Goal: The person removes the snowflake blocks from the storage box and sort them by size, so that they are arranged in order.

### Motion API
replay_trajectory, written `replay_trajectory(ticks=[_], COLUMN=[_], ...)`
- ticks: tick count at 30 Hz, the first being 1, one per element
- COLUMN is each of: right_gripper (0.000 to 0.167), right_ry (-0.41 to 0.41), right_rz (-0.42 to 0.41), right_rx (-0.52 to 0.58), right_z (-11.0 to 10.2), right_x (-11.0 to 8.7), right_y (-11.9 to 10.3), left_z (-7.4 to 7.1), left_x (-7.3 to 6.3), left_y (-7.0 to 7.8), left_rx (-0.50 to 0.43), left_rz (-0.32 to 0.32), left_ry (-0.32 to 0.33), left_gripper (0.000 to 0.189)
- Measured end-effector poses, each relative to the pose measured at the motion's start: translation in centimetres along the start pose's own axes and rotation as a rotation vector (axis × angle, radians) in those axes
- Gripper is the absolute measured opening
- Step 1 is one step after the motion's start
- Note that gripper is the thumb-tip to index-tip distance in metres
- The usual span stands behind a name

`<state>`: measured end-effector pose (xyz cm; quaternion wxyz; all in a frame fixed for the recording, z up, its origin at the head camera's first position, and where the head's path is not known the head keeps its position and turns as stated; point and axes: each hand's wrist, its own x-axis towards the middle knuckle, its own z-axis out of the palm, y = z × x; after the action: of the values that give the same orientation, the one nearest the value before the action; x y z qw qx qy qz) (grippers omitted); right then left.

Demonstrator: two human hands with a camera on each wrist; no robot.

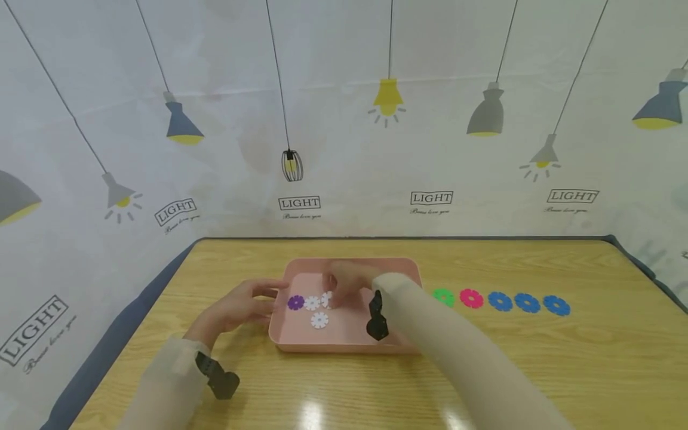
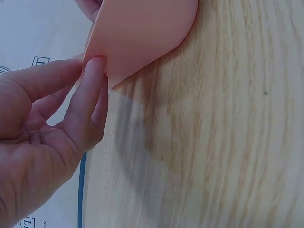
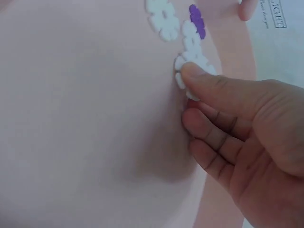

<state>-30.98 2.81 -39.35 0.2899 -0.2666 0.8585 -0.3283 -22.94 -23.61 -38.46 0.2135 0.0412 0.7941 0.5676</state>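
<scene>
backdrop [image 1: 344, 170], printed with hanging lamps and the word "light", stands beyond both hands. nearer to us spreads the wood-grained desk [image 1: 252, 388], lying beneath and around our hands. on it sits a pink tray [image 1: 322, 348], its left end by the left hand, its inside under the right one. two pale sleeves [image 1: 467, 352] reach in, each with a black device [image 1: 377, 322] at the wrist. our left hand [image 1: 239, 307] pinches the tray's rim at its left end, fingertips on the wall. our right hand [image 1: 349, 283] is inside the tray, thumb and fingers gripping a white notched disc [image 3: 202, 61]. just left of that hand lies a second white disc [image 1: 312, 303], and left of it, nearest our left hand, a purple disc [image 1: 295, 303]. a third white disc [image 1: 319, 320] rests in the tray closer to us than the right hand. right of the right hand, outside the tray, a row runs away from it: green disc [image 1: 444, 297], pink disc [image 1: 471, 298], then three blue discs [image 1: 500, 301].
</scene>
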Motion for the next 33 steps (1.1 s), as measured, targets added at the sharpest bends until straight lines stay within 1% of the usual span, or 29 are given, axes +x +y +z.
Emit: replay_trajectory(ticks=[1, 2, 4, 6, 9, 12, 14, 15, 19, 22, 27, 30, 33], right_gripper=[0.022, 0.021, 0.018, 0.015, 0.014, 0.013, 0.014, 0.014, 0.014, 0.014, 0.017, 0.02, 0.026], right_ry=[-0.005, -0.016, -0.012, 0.0, 0.041, 0.086, 0.116, 0.137, 0.222, 0.282, 0.403, 0.48, 0.528], right_rz=[-0.069, -0.086, -0.125, -0.151, -0.22, -0.283, -0.297, -0.293, -0.218, -0.171, -0.11, -0.046, 0.043], right_rx=[-0.071, -0.102, -0.156, -0.167, -0.175, -0.172, -0.174, -0.177, -0.153, -0.087, -0.042, -0.05, -0.065], right_z=[-0.2, -0.4, -0.6, -1.2, -2.4, -4.3, -5.6, -6.3, -8.5, -9.7, -11.2, -11.8, -12.1], right_x=[-0.1, -0.2, -0.3, -0.9, -2.0, -4.1, -5.8, -6.8, -10.4, -13.4, -18.5, -21.4, -24.0], right_y=[-1.3, -1.8, -2.1, -2.1, -1.1, 0.2, 1.3, 1.9, 5.4, 8.7, 14.5, 17.8, 20.5], left_z=[0.0, 0.0, 0.0, 0.0, 0.1, 0.1, 0.1, 0.1, 0.1, 0.1, 0.1, 0.1, 0.1], left_x=[0.0, 0.0, 0.0, 0.0, 0.0, 0.0, 0.1, 0.1, 0.0, 0.0, 0.0, 0.1, 0.2], left_y=[0.0, 0.0, 0.0, 0.0, -0.1, -0.1, -0.2, -0.2, -0.2, -0.2, -0.3, -0.3, -0.3], left_rx=[0.0, -0.002, -0.002, 0.001, 0.009, 0.015, 0.02, 0.022, 0.027, 0.038, 0.049, 0.041, 0.036], left_rz=[0.0, 0.0, -0.001, -0.002, 0.002, 0.004, 0.005, 0.004, 0.002, -0.003, -0.006, -0.013, -0.015], left_ry=[-0.001, 0.001, 0.0, 0.003, -0.002, 0.001, 0.001, 0.005, 0.009, 0.014, 0.017, 0.028, 0.027], left_gripper=[0.048, 0.048, 0.048, 0.048, 0.048, 0.047, 0.048, 0.048, 0.048, 0.048, 0.048, 0.048, 0.048])
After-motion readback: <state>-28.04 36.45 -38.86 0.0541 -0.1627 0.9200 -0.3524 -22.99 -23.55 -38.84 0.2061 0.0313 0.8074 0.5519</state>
